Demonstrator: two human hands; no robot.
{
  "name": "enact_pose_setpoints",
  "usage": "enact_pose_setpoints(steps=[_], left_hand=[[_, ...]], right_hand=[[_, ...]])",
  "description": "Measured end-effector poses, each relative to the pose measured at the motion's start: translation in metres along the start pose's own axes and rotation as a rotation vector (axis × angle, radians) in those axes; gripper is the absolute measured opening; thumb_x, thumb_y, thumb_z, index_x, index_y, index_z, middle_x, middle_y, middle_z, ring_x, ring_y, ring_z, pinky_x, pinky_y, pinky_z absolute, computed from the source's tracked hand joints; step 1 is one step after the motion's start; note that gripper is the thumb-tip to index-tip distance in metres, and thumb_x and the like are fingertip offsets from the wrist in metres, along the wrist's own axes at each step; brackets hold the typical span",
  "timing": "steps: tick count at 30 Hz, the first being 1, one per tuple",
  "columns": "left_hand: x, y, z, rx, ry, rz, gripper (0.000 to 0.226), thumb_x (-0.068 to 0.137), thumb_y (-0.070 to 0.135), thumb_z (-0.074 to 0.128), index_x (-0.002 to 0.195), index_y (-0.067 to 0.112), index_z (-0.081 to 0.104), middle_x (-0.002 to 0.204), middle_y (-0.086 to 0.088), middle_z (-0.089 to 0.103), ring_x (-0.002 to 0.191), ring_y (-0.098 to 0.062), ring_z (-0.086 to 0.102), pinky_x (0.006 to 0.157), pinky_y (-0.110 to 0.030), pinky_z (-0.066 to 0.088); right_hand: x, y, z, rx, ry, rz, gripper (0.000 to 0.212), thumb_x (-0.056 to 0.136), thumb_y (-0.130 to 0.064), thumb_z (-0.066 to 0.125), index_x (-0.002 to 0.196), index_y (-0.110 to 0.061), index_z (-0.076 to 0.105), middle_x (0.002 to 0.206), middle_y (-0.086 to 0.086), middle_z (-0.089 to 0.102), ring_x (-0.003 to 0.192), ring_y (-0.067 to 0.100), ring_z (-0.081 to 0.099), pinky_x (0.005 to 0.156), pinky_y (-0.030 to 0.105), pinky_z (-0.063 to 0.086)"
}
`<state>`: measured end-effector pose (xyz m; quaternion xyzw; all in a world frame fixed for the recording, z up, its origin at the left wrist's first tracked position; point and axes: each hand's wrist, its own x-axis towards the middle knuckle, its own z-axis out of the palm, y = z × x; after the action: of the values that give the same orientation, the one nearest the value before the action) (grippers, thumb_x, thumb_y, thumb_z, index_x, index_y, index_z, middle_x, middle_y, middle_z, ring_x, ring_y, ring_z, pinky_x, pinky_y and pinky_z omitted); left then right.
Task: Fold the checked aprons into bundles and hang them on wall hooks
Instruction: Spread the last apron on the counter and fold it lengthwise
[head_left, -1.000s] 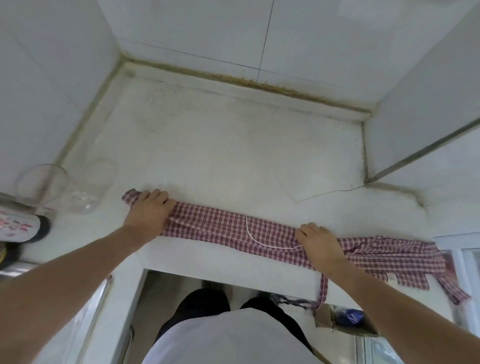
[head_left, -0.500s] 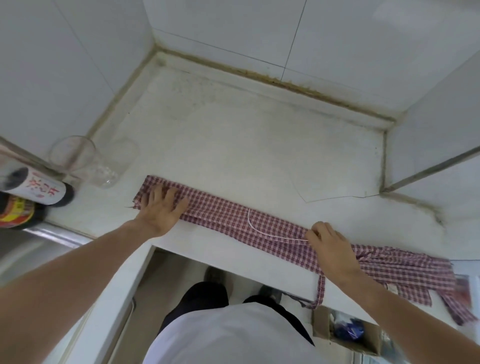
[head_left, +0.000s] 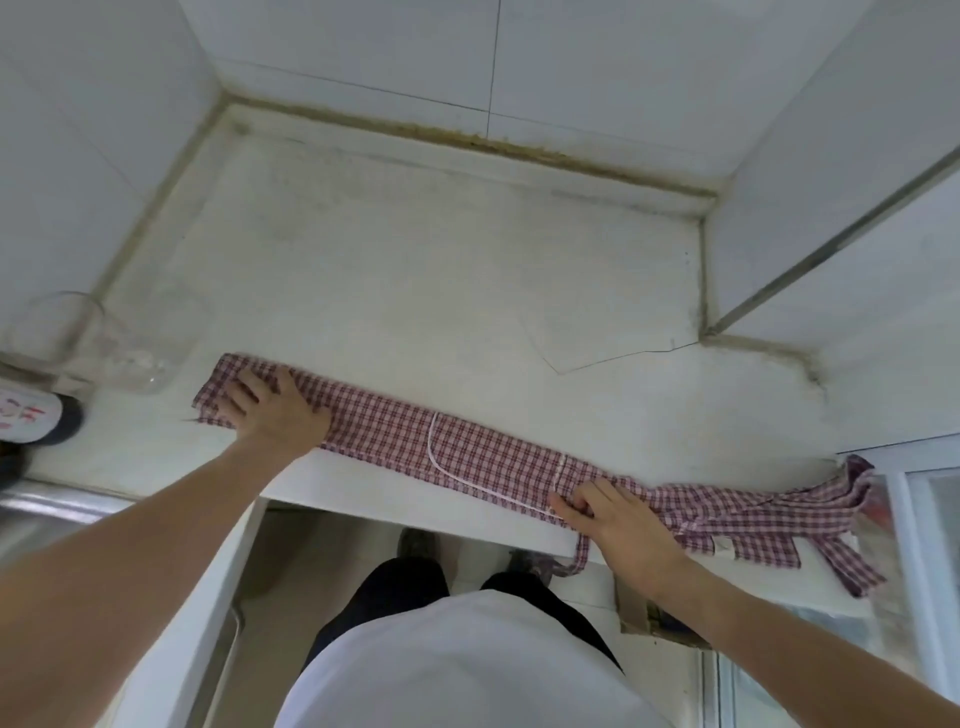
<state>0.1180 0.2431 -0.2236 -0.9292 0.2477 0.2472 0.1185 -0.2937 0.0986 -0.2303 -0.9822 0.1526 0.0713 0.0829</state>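
Lying along the front edge of the white desk (head_left: 467, 270), one red-and-white checked apron (head_left: 467, 452) is seen from the head camera, folded into a long narrow strip. White piping curves across its middle, and its right end is left bunched, with straps trailing; one strap hangs over the desk edge. The left hand (head_left: 278, 410) is laid flat on the strip's left end, fingers spread and straight. The right hand (head_left: 618, 519) is pressed on the strip farther right, its fingertips curled into the cloth; whether a fold is pinched cannot be told. Two hands and one apron are counted. One clear glass (head_left: 104, 343) and one bottle (head_left: 31, 421) stand at the left.
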Motion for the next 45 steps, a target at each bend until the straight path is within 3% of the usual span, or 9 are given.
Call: enact_pose_setpoints(steps=[5, 7, 10, 13, 16, 25, 33, 38, 45], left_hand=[[-0.064, 0.081, 0.022, -0.201, 0.289, 0.518, 0.063, 0.092, 0.033, 0.046, 0.148, 0.008, 0.031, 0.155, -0.023, 0.024, 0.147, -0.041, 0.016, 0.122, -0.055, 0.009], [-0.094, 0.124, 0.036, -0.410, 0.243, 0.737, 0.061, 0.093, 0.041, 0.035, 0.143, 0.007, 0.042, 0.151, -0.020, 0.034, 0.143, -0.038, 0.027, 0.119, -0.055, 0.022], [-0.129, 0.183, 0.054, -0.507, 0.051, 0.907, 0.059, 0.101, 0.045, 0.022, 0.154, 0.021, 0.028, 0.163, -0.008, 0.018, 0.152, -0.026, 0.006, 0.124, -0.046, 0.001], [-0.136, 0.206, 0.079, -0.332, -0.103, 0.797, 0.059, 0.104, 0.050, 0.010, 0.157, 0.028, -0.008, 0.164, -0.005, -0.017, 0.149, -0.019, -0.024, 0.118, -0.038, -0.020], [-0.124, 0.196, 0.089, -0.185, -0.089, 0.758, 0.060, 0.097, 0.054, -0.006, 0.148, 0.031, -0.026, 0.160, -0.006, -0.030, 0.144, -0.018, -0.033, 0.118, -0.037, -0.022], [-0.096, 0.190, 0.085, -0.063, 0.039, 0.754, 0.074, 0.084, 0.062, -0.015, 0.149, 0.030, -0.027, 0.159, -0.008, -0.031, 0.145, -0.022, -0.033, 0.119, -0.037, -0.021], [-0.090, 0.195, 0.083, -0.060, 0.078, 0.669, 0.065, 0.104, 0.051, 0.016, 0.151, 0.032, -0.023, 0.160, -0.007, -0.028, 0.146, -0.020, -0.030, 0.118, -0.036, -0.020], [-0.082, 0.194, 0.079, -0.098, 0.090, 0.609, 0.065, 0.102, 0.054, 0.017, 0.153, 0.036, -0.018, 0.162, -0.005, -0.025, 0.147, -0.018, -0.027, 0.120, -0.037, -0.018], [-0.098, 0.221, 0.075, -0.101, 0.169, 0.442, 0.060, 0.105, 0.046, 0.024, 0.159, 0.023, 0.010, 0.165, -0.016, -0.007, 0.151, -0.032, -0.013, 0.122, -0.049, -0.011]], right_hand=[[0.001, 0.008, 0.008, 0.011, 0.008, 0.023, 0.098, 0.049, 0.013, 0.081, 0.137, -0.023, 0.059, 0.098, 0.001, 0.055, 0.092, 0.019, 0.045, 0.072, 0.031, 0.050], [0.010, 0.006, 0.008, -0.016, 0.002, 0.040, 0.096, 0.048, 0.007, 0.082, 0.135, -0.026, 0.061, 0.111, 0.005, 0.059, 0.102, 0.023, 0.050, 0.080, 0.038, 0.054], [0.025, -0.001, 0.000, -0.049, -0.074, 0.017, 0.069, 0.061, -0.004, 0.078, 0.126, -0.026, 0.067, 0.130, 0.011, 0.059, 0.116, 0.031, 0.056, 0.093, 0.047, 0.051], [0.025, -0.003, -0.001, 0.082, -0.054, 0.110, 0.059, 0.071, -0.002, 0.070, 0.128, -0.016, 0.065, 0.142, 0.013, 0.051, 0.129, 0.032, 0.047, 0.106, 0.049, 0.043], [0.010, 0.015, -0.002, 0.203, 0.063, 0.340, 0.053, 0.071, -0.014, 0.075, 0.123, -0.013, 0.061, 0.124, 0.006, 0.053, 0.113, 0.025, 0.051, 0.092, 0.043, 0.050], [-0.078, 0.116, -0.009, 0.084, 0.049, 0.793, 0.023, 0.073, -0.007, 0.077, 0.088, -0.016, 0.062, 0.094, 0.004, 0.057, 0.089, 0.028, 0.058, 0.080, 0.045, 0.044], [-0.107, 0.158, -0.029, 0.321, -0.159, 0.669, 0.017, 0.091, -0.033, 0.069, 0.093, -0.023, 0.056, 0.085, -0.009, 0.051, 0.080, 0.015, 0.051, 0.072, 0.030, 0.041], [-0.145, 0.187, -0.034, 0.278, -0.191, 0.732, 0.028, 0.086, -0.021, 0.073, 0.083, -0.033, 0.048, 0.084, -0.011, 0.051, 0.080, 0.014, 0.054, 0.071, 0.031, 0.044], [-0.163, 0.201, -0.014, 0.050, 0.379, 0.595, 0.041, 0.045, 0.017, 0.078, 0.067, -0.013, 0.062, 0.073, 0.001, 0.055, 0.088, 0.021, 0.042, 0.079, 0.039, 0.034]])
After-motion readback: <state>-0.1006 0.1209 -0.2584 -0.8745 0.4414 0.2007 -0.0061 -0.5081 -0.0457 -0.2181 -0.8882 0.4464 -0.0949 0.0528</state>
